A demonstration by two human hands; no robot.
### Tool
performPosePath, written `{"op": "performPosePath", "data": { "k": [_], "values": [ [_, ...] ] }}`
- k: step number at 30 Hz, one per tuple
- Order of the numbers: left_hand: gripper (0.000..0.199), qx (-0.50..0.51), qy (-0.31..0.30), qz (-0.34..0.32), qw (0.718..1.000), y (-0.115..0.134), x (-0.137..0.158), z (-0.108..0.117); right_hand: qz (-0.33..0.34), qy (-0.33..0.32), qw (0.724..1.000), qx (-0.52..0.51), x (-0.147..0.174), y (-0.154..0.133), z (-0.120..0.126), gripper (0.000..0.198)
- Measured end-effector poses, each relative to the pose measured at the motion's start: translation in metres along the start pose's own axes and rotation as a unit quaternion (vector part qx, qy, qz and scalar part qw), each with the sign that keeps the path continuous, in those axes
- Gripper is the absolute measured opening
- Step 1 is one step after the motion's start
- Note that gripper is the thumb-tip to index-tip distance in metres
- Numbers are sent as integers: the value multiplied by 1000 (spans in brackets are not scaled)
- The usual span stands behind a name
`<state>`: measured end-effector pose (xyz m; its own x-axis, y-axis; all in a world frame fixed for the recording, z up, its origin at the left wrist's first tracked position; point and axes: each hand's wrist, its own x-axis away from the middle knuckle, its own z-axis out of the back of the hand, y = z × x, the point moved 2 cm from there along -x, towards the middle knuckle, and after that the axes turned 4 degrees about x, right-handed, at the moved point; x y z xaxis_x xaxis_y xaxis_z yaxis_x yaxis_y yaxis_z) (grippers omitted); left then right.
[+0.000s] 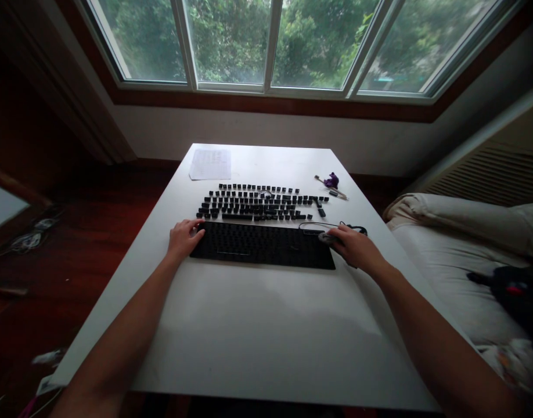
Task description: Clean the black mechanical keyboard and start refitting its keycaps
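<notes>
A black keyboard (262, 244) without its keycaps lies across the white table. At its left end is my left hand (184, 237), its thumb on the near side and its fingers at the top corner, gripping the edge. My right hand (351, 244) is closed on a small greyish wad, perhaps a cloth (325, 237), pressed to the upper right part of the keyboard. Just beyond the keyboard, loose black keycaps (249, 208) are laid out in several rows. A black cable (357, 230) runs from behind the keyboard's right end, partly hidden by my right hand.
Printed paper (211, 165) lies at the table's far left. Toward the far right are a toothbrush (322, 179), a crumpled purple cloth (331, 180) and slim pen-like tools (338, 193). A pale sofa (449, 255) stands right of the table (258, 337), below the windows.
</notes>
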<state>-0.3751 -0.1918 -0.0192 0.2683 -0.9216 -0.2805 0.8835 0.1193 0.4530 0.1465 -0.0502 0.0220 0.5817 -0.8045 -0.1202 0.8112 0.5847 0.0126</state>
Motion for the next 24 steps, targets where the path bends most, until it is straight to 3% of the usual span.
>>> {"op": "performPosePath", "data": {
  "k": [3,6,10,15,19,24],
  "values": [
    [36,-1,5,7,1000,-1,0,0,-40,19,999,10,16,13,1,25],
    [36,2,3,7,1000,2,1,0,-75,79,994,-2,19,4,4,31],
    [40,-8,-2,-3,1000,8,4,0,-18,114,993,-24,0,-34,5,33],
    [40,-34,0,-9,999,12,6,0,29,103,994,5,-25,-65,3,35],
    [39,-48,9,4,999,15,7,0,33,95,995,28,-20,-49,0,37],
    [37,-47,18,18,999,18,6,-2,-24,97,994,33,-2,-8,2,29]
  ]
}}
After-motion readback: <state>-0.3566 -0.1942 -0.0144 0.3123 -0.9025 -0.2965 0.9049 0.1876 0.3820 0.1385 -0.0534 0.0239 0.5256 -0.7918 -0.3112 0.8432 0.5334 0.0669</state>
